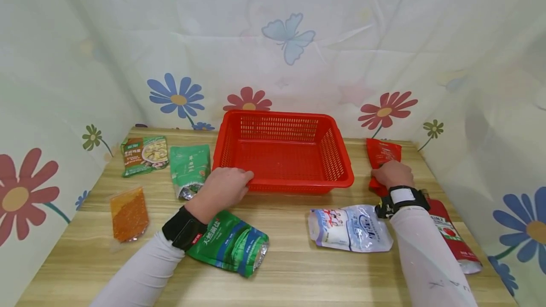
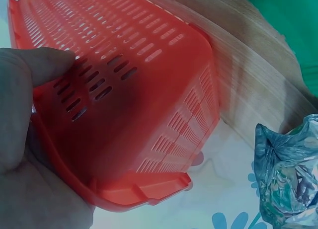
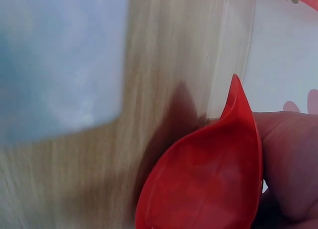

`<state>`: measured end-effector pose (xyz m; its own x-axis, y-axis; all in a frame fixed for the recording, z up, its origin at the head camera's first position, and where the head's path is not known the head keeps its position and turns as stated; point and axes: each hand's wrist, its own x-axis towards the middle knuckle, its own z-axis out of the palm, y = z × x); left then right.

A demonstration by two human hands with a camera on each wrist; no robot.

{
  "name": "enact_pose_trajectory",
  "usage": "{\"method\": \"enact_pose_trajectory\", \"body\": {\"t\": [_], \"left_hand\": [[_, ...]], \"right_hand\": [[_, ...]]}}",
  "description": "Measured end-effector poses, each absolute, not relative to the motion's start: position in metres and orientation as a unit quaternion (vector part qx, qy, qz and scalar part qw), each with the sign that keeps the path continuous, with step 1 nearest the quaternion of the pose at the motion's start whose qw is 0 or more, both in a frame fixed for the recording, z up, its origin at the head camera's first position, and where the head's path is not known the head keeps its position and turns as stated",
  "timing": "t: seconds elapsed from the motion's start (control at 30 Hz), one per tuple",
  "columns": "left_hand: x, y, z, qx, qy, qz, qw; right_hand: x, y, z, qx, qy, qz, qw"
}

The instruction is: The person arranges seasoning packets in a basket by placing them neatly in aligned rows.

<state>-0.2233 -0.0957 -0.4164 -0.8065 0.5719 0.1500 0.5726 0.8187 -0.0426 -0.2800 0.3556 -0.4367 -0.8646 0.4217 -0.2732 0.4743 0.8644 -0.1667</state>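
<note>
My left hand [image 1: 223, 187] grips the near left corner of a red plastic basket [image 1: 294, 188]. In the left wrist view the thumb lies over the basket's slotted wall [image 2: 124, 95] and the palm is at its rim. At the right, my right hand [image 1: 394, 174] pinches a red pouch [image 1: 381, 151]; in the right wrist view the pouch [image 3: 203, 174] bulges beside the fingers, its lower end out of frame. A green pouch with blue bands [image 1: 232, 245] lies under the left wrist. Left of the right wrist lies a white and blue pouch [image 1: 351, 229].
On the left of the wooden table [image 1: 290, 274] lie a green and brown packet [image 1: 145, 155], a light green pouch [image 1: 189, 167] and a clear bag of orange contents [image 1: 129, 214]. A red ketchup pouch [image 1: 452, 236] lies beside the right forearm. Flowered curtains [image 1: 290, 79] enclose the back and sides.
</note>
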Motion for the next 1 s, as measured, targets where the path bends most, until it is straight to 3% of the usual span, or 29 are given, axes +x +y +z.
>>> {"method": "enact_pose_trajectory", "body": {"t": [0.3,1.0], "left_hand": [[-0.222,-0.096,-0.421,-0.298,-0.952,-0.002,0.068],[-0.223,-0.094,-0.419,-0.301,-0.950,0.000,0.089]], "right_hand": [[-0.278,0.363,-0.450,0.209,0.964,-0.143,0.076],[-0.258,0.345,-0.418,0.175,0.965,-0.196,0.022]]}}
